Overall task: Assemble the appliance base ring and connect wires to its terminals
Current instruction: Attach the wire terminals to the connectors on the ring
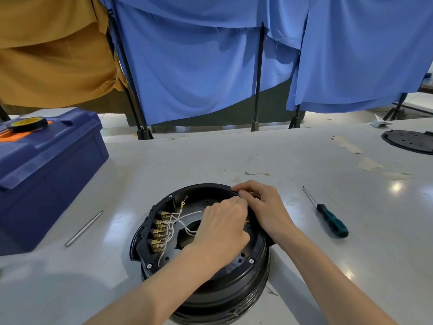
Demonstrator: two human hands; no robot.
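Wiring step underway: left hand (221,221) pinched something at far-right rim of base ring (199,231), item hidden; right hand (262,205) clasped rim. Next: seat white wires (185,221) on brass terminals (161,231).

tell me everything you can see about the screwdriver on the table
The screwdriver lies flat on the white table, to the right of the black appliance base and apart from it. It has a thin dark metal shaft and a thicker handle in dark green and black, seemingly plastic or rubber. The tip points away from the person and the handle toward them. Nothing touches it; the right hand works at the base's rim nearby.
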